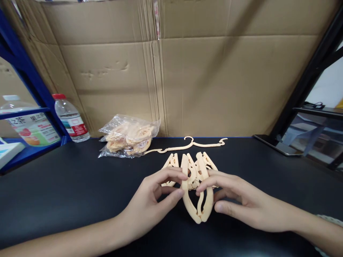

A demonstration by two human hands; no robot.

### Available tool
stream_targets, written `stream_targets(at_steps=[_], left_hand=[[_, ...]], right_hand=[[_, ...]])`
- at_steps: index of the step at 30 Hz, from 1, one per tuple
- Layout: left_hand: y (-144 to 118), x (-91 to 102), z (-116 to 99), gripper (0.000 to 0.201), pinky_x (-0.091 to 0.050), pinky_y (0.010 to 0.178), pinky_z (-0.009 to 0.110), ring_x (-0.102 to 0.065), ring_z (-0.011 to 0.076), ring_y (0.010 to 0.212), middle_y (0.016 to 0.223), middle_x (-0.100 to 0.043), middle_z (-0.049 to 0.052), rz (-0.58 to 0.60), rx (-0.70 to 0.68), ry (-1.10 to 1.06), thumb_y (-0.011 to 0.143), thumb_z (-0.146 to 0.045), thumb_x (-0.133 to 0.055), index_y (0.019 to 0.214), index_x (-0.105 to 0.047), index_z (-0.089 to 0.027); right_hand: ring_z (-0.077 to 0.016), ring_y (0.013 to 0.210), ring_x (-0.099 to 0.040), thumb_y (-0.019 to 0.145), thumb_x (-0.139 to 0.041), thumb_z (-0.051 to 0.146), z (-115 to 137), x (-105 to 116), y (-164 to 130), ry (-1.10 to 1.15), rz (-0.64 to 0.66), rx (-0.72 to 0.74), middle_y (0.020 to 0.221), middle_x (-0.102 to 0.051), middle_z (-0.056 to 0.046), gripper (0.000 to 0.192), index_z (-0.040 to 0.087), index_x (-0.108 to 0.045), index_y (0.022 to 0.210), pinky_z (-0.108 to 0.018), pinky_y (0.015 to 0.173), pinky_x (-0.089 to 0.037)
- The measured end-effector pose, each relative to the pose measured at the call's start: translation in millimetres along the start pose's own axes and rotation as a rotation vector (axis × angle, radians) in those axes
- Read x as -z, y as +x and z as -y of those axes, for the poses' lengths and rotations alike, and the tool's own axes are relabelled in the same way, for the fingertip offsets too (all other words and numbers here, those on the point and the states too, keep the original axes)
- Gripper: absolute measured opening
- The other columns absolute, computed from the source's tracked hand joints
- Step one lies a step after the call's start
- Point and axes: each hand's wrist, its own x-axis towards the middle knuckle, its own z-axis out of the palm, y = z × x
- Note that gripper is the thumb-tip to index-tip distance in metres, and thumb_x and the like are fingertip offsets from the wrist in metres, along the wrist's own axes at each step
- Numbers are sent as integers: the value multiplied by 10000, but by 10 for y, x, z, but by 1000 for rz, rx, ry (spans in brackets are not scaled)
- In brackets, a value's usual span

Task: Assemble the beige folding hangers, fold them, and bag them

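Note:
A cream folding clothes hanger (189, 208) is held upright above the black table, its two arms folded close together with their joint at the bottom. My left hand (146, 203) pinches the left arm between thumb and fingers. My right hand (246, 201) has its fingers curled round the right arm, with the thumb just beside it. Just behind stand several more folded hangers (171, 161), partly hidden by my hands and the held one. Farther back lies an unfolded hanger (178, 147) with its hook toward the cardboard.
A clear plastic bag (128, 134) of folded hangers lies at the back left. Beyond it stand a red-capped water bottle (71, 119) and a blue shelf (34, 114) with a larger bottle. A phone (278, 145) rests at the back right. Cardboard (214, 82) walls the far edge.

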Motion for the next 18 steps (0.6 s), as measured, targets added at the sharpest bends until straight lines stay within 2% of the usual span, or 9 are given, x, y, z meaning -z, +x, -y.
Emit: stream_targets(at_steps=[5,8,13,18], left_hand=[[22,-7,0,192,-569,863,319,-645,221,1019,1061,-668,59,-28,45,-58,827,-227,-615,1012,-662,-212],[6,-11,-3,260,-546,926,348,-630,229,1080,1158,-648,60,16,22,-73,818,-197,-625,1075,-649,-227],[-65,2,12,501,-381,1098,436,-485,238,1278,1380,-518,54,141,-28,-23,837,-140,-597,1303,-517,-305],[-113,19,24,575,-316,1119,486,-322,277,1381,1528,-300,30,189,-52,-1,828,-104,-572,1343,-478,-344]], right_hand=[[-171,984,-592,928,-513,271,4,36,11,-14,-50,38,1075,-585,-63,149,218,-570,1056,-354,887,-509],[-161,938,-596,926,-523,270,5,53,-1,-85,-32,27,1003,-613,-39,113,220,-590,1002,-335,878,-498],[-189,1091,-570,929,-518,297,-27,82,-31,-122,-55,3,1225,-591,-59,308,286,-570,1232,-364,952,-464],[-208,1070,-594,931,-499,339,-9,91,-8,-4,-37,-38,1261,-589,-78,362,298,-558,1285,-387,899,-501]])
